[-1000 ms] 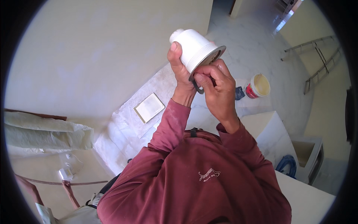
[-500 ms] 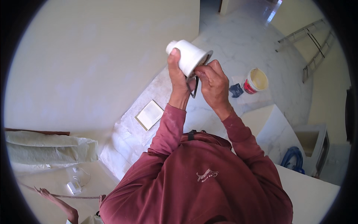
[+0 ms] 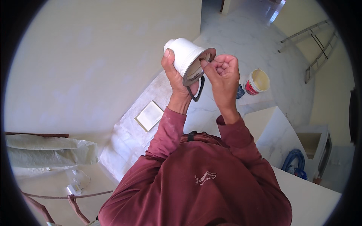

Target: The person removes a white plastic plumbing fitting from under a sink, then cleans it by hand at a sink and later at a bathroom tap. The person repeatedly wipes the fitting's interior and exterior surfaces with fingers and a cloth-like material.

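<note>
A white cup-shaped fitting (image 3: 183,54) with a stepped narrow end and a wide brownish-grey rim is held up in front of me, tilted with its mouth toward the lower right. My left hand (image 3: 174,71) is wrapped around its side, thumb near the narrow end, most fingers hidden behind. A black angular loop (image 3: 200,90) hangs below the rim, close to the left palm. My right hand (image 3: 224,69) is closed, its thumb reaching just inside the mouth and its fingers curled by the rim. Whatever those fingertips pinch is too small to make out.
A whitish rectangular tray (image 3: 150,116) lies on the floor covering beside the wall. To the right are a paint bucket (image 3: 258,81), a dark blue crumpled item (image 3: 240,91), a ladder (image 3: 320,49) and a coiled blue hose (image 3: 295,162). Another person's hand (image 3: 72,199) shows at lower left.
The fitting has turned so more of its mouth shows. My right hand has shifted slightly right and rotated at the rim. The other person's arms have moved at lower left.
</note>
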Available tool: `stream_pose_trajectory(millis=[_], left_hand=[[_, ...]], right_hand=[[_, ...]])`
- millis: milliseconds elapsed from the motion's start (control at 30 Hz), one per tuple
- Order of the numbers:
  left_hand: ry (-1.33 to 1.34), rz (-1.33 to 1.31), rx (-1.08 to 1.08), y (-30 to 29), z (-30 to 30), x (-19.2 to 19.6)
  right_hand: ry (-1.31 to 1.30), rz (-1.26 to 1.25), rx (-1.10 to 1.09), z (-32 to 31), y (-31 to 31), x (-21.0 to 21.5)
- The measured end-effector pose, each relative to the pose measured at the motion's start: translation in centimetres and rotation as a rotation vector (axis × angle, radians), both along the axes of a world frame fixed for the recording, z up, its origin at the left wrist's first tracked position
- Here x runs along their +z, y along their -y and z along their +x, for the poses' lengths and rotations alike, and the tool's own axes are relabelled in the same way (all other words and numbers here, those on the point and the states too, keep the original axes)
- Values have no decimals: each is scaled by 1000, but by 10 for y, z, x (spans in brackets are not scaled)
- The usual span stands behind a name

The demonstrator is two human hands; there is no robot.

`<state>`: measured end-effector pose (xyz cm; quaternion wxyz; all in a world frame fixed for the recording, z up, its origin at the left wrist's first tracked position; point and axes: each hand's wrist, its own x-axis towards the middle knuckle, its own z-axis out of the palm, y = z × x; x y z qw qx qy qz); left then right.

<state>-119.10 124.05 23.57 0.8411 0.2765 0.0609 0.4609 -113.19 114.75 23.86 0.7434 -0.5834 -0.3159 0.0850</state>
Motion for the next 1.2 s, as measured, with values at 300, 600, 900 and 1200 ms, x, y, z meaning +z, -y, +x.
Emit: stream_pose_trajectory(millis=[300, 600, 900, 1200], left_hand=[[2, 137, -42, -6, 10, -12], [-321, 108, -7, -11, 25, -8], [-339, 139, -104, -2, 20, 32], [-27, 256, -152, 0, 12, 26]], right_hand=[[-722, -140, 502, 17, 8, -7], [508, -356, -97, 54, -5, -33], [568, -155, -260, 58, -5, -10], [-293, -166, 479, 43, 12, 12]])
